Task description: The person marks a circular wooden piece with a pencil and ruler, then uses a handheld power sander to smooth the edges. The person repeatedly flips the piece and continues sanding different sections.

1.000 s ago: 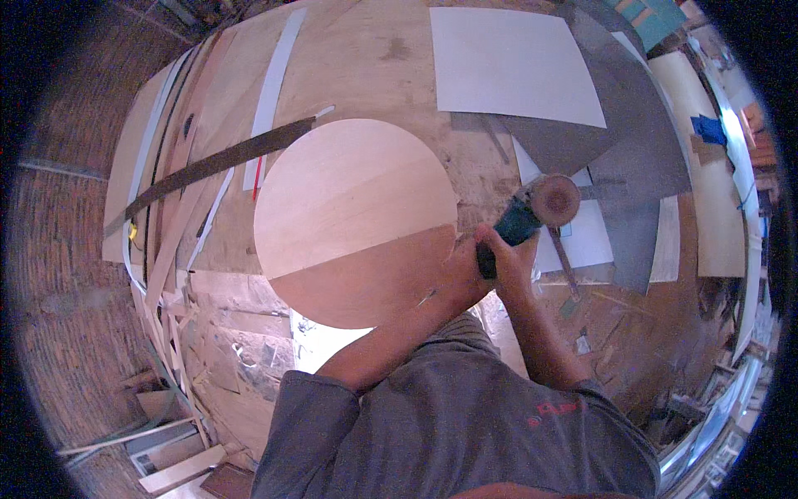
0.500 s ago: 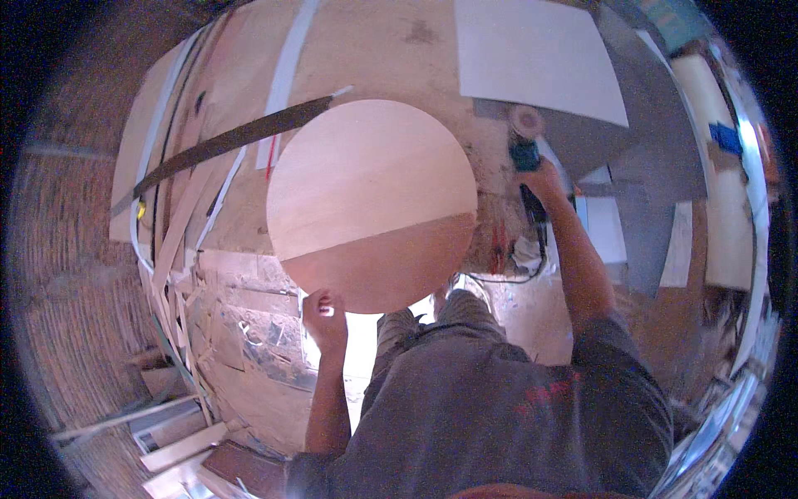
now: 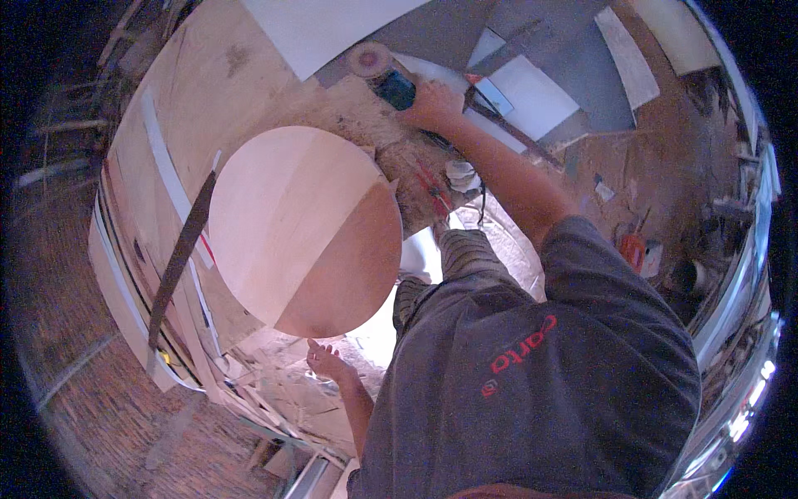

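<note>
A round wooden board [image 3: 274,216], pale on one part and browner on the other, lies flat on the workbench in front of me. My right hand [image 3: 436,106] is wrapped round a dark green angle grinder [image 3: 394,88], beyond the board's right side. Its round sanding disc [image 3: 370,60] faces up, away from the board. Below the board's near rim, my left hand [image 3: 328,363] has its fingers apart and holds nothing. Whether a fingertip touches the rim I cannot tell.
A dark strip [image 3: 183,258] lies left of the board, beside narrow pale strips [image 3: 170,170]. At the back is a large white sheet [image 3: 320,29]. Grey sheets and white offcuts [image 3: 532,96] lie to the right. A red tool [image 3: 432,190] and a dark cable [image 3: 483,204] are near my legs.
The view has swung round to the right, so the bench appears turned. My left hand's curled fingers have opened out below the rim. My right hand still holds the grinder.
</note>
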Motion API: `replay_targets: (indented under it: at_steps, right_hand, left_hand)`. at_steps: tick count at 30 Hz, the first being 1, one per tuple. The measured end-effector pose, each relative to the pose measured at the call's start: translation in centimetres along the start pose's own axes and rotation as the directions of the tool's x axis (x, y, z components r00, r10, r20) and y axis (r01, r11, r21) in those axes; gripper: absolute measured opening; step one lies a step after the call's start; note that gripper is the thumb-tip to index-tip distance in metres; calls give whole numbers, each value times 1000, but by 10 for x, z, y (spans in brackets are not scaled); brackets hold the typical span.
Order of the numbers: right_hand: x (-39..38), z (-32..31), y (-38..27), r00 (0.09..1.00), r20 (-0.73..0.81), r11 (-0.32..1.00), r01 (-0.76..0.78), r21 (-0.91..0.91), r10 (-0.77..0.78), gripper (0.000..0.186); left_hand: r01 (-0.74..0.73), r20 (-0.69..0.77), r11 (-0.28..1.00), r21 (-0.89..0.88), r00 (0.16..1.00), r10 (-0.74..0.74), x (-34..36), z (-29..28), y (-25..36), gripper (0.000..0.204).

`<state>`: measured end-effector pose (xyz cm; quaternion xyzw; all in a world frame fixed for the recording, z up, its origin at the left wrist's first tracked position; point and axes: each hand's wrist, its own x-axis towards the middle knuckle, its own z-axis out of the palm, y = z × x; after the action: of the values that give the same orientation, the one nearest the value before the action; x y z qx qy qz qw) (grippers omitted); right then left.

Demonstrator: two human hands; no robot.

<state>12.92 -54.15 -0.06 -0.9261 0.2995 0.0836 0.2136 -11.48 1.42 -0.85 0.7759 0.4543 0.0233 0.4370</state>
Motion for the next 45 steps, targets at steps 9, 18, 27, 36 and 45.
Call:
replay_targets:
  at_steps: [9, 18, 27, 36, 45]
  right_hand:
    - [-11, 10, 7, 984, -173, 997, 52, 53, -42, 93]
    - [-66, 26, -4, 887, -183, 855, 459, 242, -424, 40]
    - [-138, 35, -29, 951, 166, 883, 165, 439, -261, 25]
    - [-42, 67, -89, 777, -247, 784, 614, 93, -579, 45]
    - [22, 105, -138, 953, 234, 929, 99, 357, -191, 69]
  left_hand:
    - [190, 58, 980, -62, 981, -186, 3, 14, 38, 91]
    - [335, 163, 915, -223, 939, -304, 8, 25, 47, 94]
    - [389, 241, 798, -460, 920, -309, 15, 35, 44, 92]
    - [316, 446, 692, -649, 895, 9, 59, 33, 25, 74]
    - [493, 586, 584, -645, 809, -35, 111, 18, -8, 46]
